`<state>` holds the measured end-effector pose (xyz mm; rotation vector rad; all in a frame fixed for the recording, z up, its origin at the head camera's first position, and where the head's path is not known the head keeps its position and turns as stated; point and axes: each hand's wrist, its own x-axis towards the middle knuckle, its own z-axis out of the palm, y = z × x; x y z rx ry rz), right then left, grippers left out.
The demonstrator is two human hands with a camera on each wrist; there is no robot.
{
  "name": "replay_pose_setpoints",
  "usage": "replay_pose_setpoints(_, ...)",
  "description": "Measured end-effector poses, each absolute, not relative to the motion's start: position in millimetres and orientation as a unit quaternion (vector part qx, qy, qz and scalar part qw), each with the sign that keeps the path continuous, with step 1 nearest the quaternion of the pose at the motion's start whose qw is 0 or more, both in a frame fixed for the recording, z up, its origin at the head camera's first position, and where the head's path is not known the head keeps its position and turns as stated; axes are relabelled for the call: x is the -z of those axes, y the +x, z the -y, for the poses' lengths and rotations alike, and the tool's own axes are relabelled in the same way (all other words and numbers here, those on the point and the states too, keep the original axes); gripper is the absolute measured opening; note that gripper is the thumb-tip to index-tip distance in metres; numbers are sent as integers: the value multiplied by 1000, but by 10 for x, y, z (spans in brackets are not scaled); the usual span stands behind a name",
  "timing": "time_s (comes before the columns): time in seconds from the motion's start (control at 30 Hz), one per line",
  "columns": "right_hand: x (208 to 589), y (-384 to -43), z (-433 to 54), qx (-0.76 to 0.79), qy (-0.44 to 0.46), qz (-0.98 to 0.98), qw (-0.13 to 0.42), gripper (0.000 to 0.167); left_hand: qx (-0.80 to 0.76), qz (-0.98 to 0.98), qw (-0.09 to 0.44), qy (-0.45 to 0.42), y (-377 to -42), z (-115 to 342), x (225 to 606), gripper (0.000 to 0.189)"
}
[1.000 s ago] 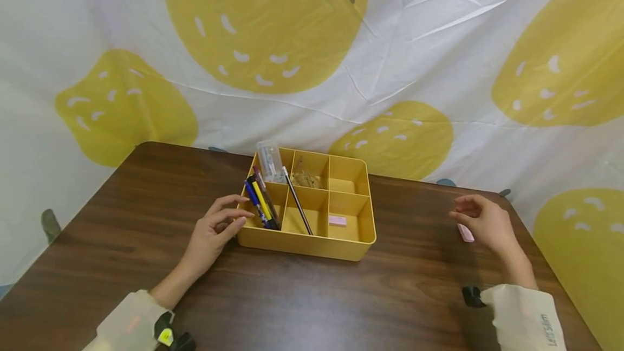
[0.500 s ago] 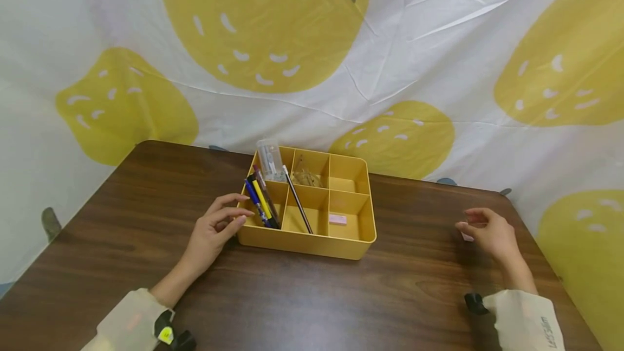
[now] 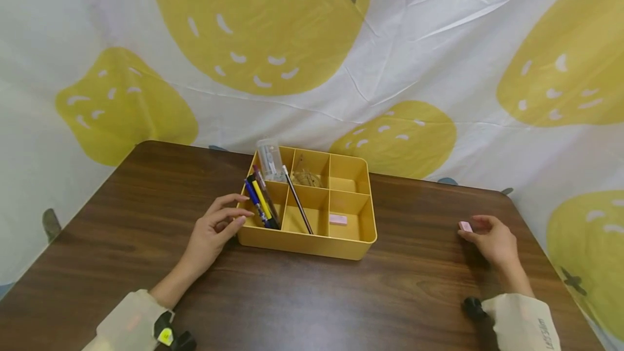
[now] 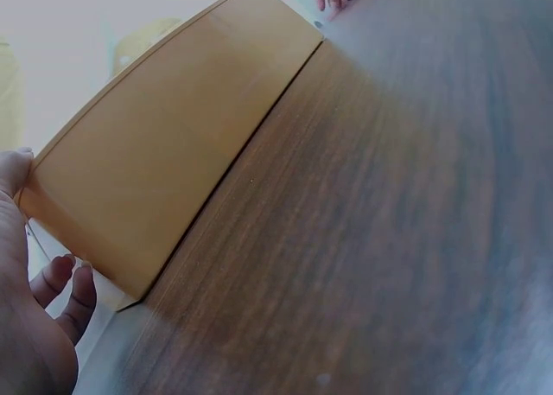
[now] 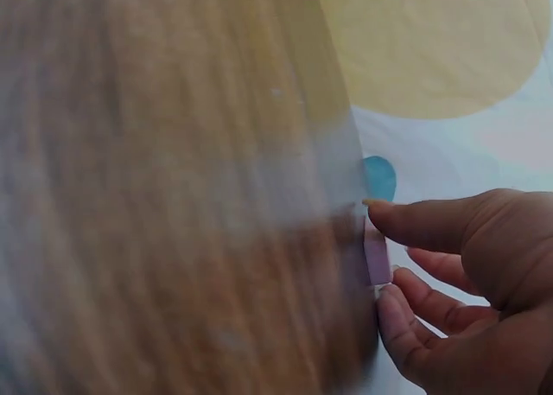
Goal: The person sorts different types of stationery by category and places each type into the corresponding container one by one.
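A yellow divided organizer box (image 3: 307, 248) stands on the table. My left hand (image 3: 209, 237) holds its near left corner, thumb and fingers at the rim; in the left wrist view the lower fingers (image 4: 79, 304) bend beside the box's end. To the right of the box, my right hand (image 3: 497, 242) pinches a small pink eraser (image 3: 465, 226) between thumb and fingers. The right wrist view shows the eraser (image 5: 377, 255) on edge between the thumb and the fingertips. Another pink eraser (image 3: 338, 220) lies in the near right compartment.
Pens and markers (image 3: 263, 202) lean in the near left compartment, and a dark pencil (image 3: 297, 199) in the middle one. Behind them are a clear plastic case (image 3: 270, 160) and transparent items (image 3: 307, 177). A lemon-print cloth (image 3: 312, 112) hangs along the table's (image 3: 312, 302) back edge.
My right hand has come down and slightly right to the pink eraser; the eraser has turned and now shows between thumb and fingers. My left hand and the box have stayed in place.
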<state>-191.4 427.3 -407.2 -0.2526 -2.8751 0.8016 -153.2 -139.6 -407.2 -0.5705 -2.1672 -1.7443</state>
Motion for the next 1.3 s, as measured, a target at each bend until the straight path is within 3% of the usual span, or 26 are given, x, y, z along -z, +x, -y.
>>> replay_pose_setpoints(0.37, 4067, -1913, -4246, -269, -86, 958, 51, 40, 606, 755, 149, -200, -1528, 1397, 4064, 13)
replay_pose_setpoints(0.63, 4073, -1922, -4259, -273, -92, 956, 52, 50, 605, 758, 145, -197, -1530, 1404, 4071, 14)
replay_pose_setpoints(1.3, 4103, -1922, -4286, -278, -102, 954, 49, 51, 610, 753, 145, -201, -1539, 1407, 4065, 13)
